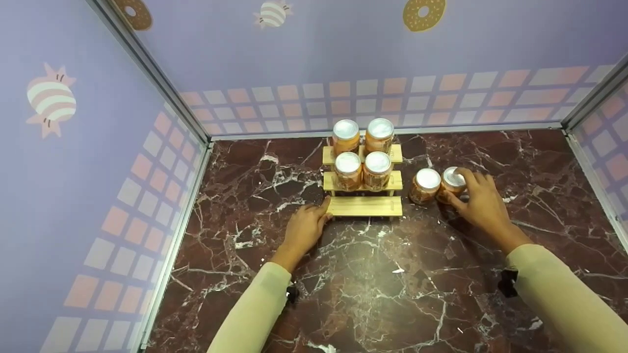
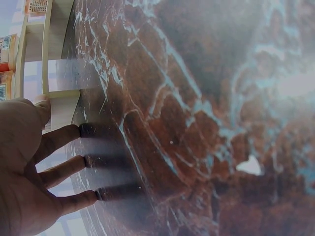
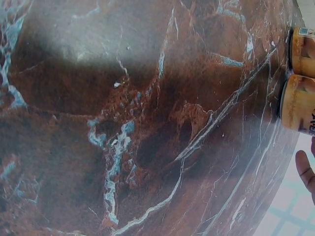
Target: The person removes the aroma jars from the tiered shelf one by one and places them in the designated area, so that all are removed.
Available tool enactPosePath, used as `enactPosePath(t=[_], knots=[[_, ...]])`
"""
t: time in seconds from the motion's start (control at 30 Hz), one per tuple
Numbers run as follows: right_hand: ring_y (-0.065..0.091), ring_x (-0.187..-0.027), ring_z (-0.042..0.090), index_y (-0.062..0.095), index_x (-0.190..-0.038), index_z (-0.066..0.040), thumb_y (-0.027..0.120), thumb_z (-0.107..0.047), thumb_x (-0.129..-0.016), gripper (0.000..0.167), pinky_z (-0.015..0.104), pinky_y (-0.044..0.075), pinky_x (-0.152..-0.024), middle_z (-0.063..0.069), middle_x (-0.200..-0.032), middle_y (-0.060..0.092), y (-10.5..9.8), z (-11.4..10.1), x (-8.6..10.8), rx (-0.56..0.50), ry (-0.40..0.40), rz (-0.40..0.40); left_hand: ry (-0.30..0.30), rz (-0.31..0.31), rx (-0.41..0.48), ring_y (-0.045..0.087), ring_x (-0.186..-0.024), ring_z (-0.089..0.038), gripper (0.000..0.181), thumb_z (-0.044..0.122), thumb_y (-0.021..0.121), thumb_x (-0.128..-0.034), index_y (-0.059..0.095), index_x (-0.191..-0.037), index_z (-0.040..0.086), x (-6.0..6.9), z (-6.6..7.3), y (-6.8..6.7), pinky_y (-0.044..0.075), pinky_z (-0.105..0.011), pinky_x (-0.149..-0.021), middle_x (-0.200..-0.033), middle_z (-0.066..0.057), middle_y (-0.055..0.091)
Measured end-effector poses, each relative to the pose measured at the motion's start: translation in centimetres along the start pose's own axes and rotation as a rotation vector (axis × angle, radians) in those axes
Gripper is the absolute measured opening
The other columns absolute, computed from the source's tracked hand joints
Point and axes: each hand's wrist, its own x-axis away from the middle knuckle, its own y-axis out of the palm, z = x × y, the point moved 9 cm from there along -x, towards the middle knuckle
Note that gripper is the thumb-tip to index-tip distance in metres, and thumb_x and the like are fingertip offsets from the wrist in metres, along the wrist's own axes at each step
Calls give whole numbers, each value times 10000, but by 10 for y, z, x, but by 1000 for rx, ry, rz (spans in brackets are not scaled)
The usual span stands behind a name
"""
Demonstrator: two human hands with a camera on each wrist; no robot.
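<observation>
The work looks about two-thirds done, judging by how the jars lie. Four pale-lidded orange jars are already on the three-step wooden stand (image 1: pixel 364 206): a back left jar (image 1: pixel 346 139) and a back right jar (image 1: pixel 379 136) on the top step, a middle left jar (image 1: pixel 348 172) and a middle right jar (image 1: pixel 377 172) on the step below. No jar shows on the front step (image 1: pixel 385 208), which seems the likely place for the two that are off the stand.

Those two, the inner jar (image 1: pixel 425 187) and the outer jar (image 1: pixel 451 179), stand upright side by side on the marbled worktop (image 1: pixel 373 289), between the stand and the worktop's right edge, the inner one nearer the stand. The stand itself sits toward the worktop's back edge.

The person's right grip (image 1: pixel 483 201) is at the outer jar, index finger at the lid's rim and thumb at the near side, so the jar lies between them; how firmly it is pinched cannot be told. The inner jar is outside this grip, on its left. The left grip (image 1: pixel 304 224) holds no jar: its fingers are spread, touching the left end of the front step, and in the left wrist view several fingertips reach down to the worktop, perhaps to steady the stand.
</observation>
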Motion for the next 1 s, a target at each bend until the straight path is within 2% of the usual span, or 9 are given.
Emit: enactPosePath(t=[0.1, 0.27, 0.43, 0.47, 0.53, 0.7, 0.77, 0.9, 1.0], knots=[[543, -1182, 537, 511, -1500, -59, 833, -220, -989, 625, 757, 533, -970, 356, -1264, 635, 0, 0, 0, 1, -3, -2, 17, 35, -39, 766, -1190, -374, 494, 484, 583, -1131, 643, -1573, 273, -1, -8, 11, 632, -689, -890, -1229, -86, 841], [541, -1189, 546, 512, -1496, -47, 837, -211, -985, 628, 761, 526, -986, 361, -1280, 634, 0, 0, 1, -2, -10, 1, 14, 42, -6, 757, -1215, -387, 506, 507, 563, -1133, 617, -1593, 303, -2, -22, 28, 635, -643, -975, -1245, -72, 839], [540, -1185, 553, 510, -1494, -36, 837, -214, -987, 629, 760, 525, -980, 371, -1291, 632, 1, 1, 1, 3, -14, 4, 5, 40, 33, 747, -1234, -406, 548, 573, 491, -1139, 603, -1604, 306, -2, -24, 31, 630, -633, -1009, -1262, -94, 829], [538, -1188, 554, 508, -1496, -37, 835, -217, -989, 630, 762, 525, -980, 372, -1292, 631, 1, 1, 1, 5, -11, 3, -4, 19, 35, 745, -1243, -415, 539, 545, 511, -1140, 609, -1600, 282, -2, -19, 26, 627, -641, -1013, -1269, -110, 826], [535, -1200, 557, 501, -1503, -38, 832, -221, -993, 635, 768, 521, -990, 373, -1301, 626, 1, 1, 1, 7, -6, -2, -8, 3, 41, 743, -1249, -425, 564, 578, 465, -1145, 599, -1608, 287, -4, -25, 33, 627, -635, -1020, -1271, -119, 823], [524, -1240, 573, 488, -1513, -40, 826, -234, -1000, 644, 785, 503, -1029, 379, -1328, 613, 1, 2, 1, 9, 3, -15, 14, 30, -31, 748, -1255, -368, 557, 574, 499, -1136, 582, -1620, 310, -2, -24, 31, 635, -614, -1002, -1276, -69, 829], [517, -1254, 587, 484, -1517, -39, 823, -242, -1003, 649, 796, 494, -1038, 383, -1336, 607, 1, 2, 2, 12, 4, -21, 12, 31, -37, 749, -1246, -373, 533, 519, 555, -1131, 593, -1612, 293, -1, -15, 18, 632, -636, -983, -1271, -74, 831], [525, -1230, 595, 490, -1525, -38, 816, -267, -1009, 653, 798, 493, -1032, 390, -1363, 598, 0, 2, 1, 18, 1, -26, 1, 6, 15, 739, -1256, -429, 516, 483, 559, -1141, 580, -1621, 295, -3, -19, 26, 620, -663, -1008, -1271, -114, 827], [544, -1184, 585, 509, -1527, -49, 804, -309, -1014, 646, 782, 499, -1010, 387, -1376, 597, -2, 0, 1, 29, -5, -17, 6, 0, 3, 733, -1283, -419, 530, 522, 526, -1144, 549, -1640, 337, -5, -33, 46, 617, -643, -1044, -1278, -98, 827]])
